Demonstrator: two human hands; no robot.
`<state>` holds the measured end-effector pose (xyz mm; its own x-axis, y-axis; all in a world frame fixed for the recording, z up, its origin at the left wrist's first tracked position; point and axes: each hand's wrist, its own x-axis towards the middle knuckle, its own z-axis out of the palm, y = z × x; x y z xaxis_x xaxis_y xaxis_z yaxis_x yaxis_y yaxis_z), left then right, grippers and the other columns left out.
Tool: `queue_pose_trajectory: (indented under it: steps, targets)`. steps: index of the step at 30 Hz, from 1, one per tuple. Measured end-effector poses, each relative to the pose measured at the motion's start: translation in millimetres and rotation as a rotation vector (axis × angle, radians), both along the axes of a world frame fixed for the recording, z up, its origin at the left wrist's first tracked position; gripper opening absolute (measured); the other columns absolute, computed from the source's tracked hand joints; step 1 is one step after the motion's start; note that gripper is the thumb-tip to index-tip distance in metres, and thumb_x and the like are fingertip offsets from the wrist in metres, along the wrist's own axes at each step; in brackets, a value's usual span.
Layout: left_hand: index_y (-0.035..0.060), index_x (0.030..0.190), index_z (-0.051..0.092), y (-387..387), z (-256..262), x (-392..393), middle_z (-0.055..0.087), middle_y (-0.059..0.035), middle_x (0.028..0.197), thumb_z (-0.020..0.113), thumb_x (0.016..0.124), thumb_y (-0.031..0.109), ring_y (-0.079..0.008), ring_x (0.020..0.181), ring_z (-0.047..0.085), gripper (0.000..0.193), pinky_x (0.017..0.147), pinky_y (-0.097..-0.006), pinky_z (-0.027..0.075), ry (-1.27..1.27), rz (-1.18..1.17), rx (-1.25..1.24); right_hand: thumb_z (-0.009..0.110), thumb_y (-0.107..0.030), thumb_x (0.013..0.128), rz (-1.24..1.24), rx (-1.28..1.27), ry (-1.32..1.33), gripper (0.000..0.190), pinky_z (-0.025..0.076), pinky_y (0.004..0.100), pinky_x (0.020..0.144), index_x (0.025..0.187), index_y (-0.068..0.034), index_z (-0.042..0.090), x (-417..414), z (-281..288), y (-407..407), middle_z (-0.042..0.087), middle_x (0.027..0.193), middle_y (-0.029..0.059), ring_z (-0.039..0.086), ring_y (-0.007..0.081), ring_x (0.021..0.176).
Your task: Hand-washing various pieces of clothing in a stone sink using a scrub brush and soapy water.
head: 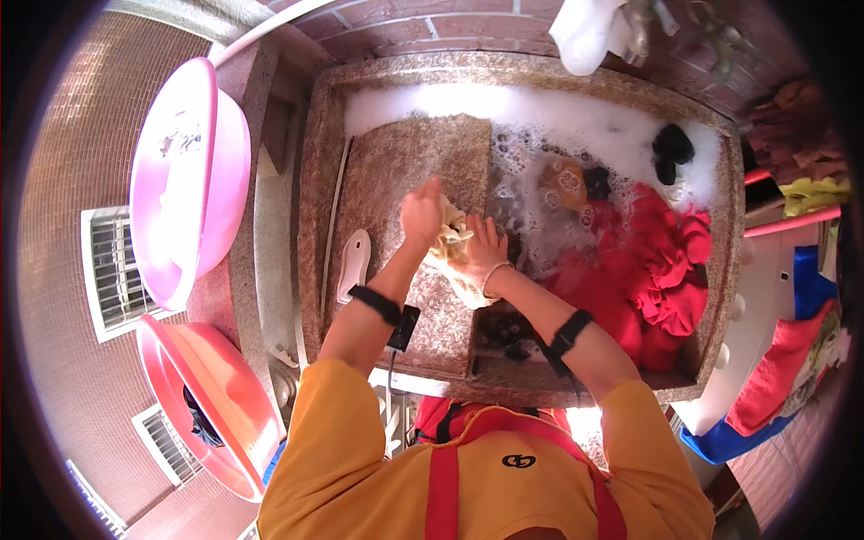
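Observation:
A bunched cream cloth [453, 253] lies on the stone washing slab [412, 155], near its right edge. My left hand [422, 210] is closed around the cloth's upper left part. With fingers stretched out, my right hand [483, 246] holds the cloth down from the other side; part of the cloth is hidden under the palm. A white scrubbing brush [354, 264] rests on the slab, left of my left forearm. Right of the slab, the stone basin [723, 270] holds sudsy water with red fabric [665, 283], a brownish cloth [568, 183] and a black cloth item [672, 152].
Thick white foam [533, 108] lines the basin's far side. Metal taps [638, 30] and a white cloth [586, 34] are above the far rim. To the left stand a pink plastic tub [226, 182] and an orange tub [236, 391]. Colourful fabric [776, 378] hangs at right.

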<state>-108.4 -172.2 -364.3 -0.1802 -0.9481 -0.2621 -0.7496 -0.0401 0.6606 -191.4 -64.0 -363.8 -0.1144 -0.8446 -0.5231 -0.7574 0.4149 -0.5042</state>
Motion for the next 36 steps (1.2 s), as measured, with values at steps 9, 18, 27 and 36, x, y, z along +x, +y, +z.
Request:
queue_pose_trajectory:
  steps: [9,18,27,36]
  targets:
    - [0.0011,0.094,0.053,87.9,81.3,-67.0,0.050,-0.0129,0.098,0.041,0.088,0.019,-0.0199,0.089,0.048,0.022,0.077,-0.0316,0.039,0.339,-0.473,-0.543,0.055,-0.035,0.080,-0.783,-0.307,-0.938,0.057,0.039,0.0409,0.088,0.129,-0.014,0.034,-104.8,6.6,37.9,0.040,0.126,0.0082,0.039,0.0237,0.115]
    - [0.0139,0.125,0.037,71.4,-47.5,-120.8,0.033,-0.0171,0.133,0.048,0.080,0.014,-0.0367,0.122,0.030,0.046,0.094,-0.0424,0.034,-0.169,-0.704,-0.084,0.068,-0.041,0.064,-0.436,0.118,0.148,0.079,0.035,0.0505,0.090,0.130,-0.021,0.030,-118.6,-35.8,59.4,0.033,0.129,0.0106,0.038,0.0313,0.115]
    - [0.0112,0.121,0.045,34.3,-185.4,-76.0,0.043,-0.0159,0.126,0.053,0.080,0.022,-0.0307,0.110,0.045,0.043,0.089,-0.0460,0.037,0.026,-0.877,0.563,0.062,-0.020,0.069,-0.089,0.303,0.189,0.054,0.042,0.0432,0.085,0.121,-0.016,0.047,-108.4,-73.4,35.0,0.048,0.119,0.0110,0.050,0.0312,0.106]
    - [0.0058,0.124,0.039,49.9,-57.5,-92.2,0.044,-0.0146,0.123,0.034,0.089,0.039,-0.0289,0.111,0.045,0.049,0.095,-0.0427,0.036,1.114,0.004,1.278,0.066,-0.012,0.062,-0.503,-0.070,-1.059,0.056,0.045,0.0253,0.072,0.116,-0.007,0.052,-158.9,32.4,29.6,0.059,0.095,0.0049,0.056,0.0129,0.081]
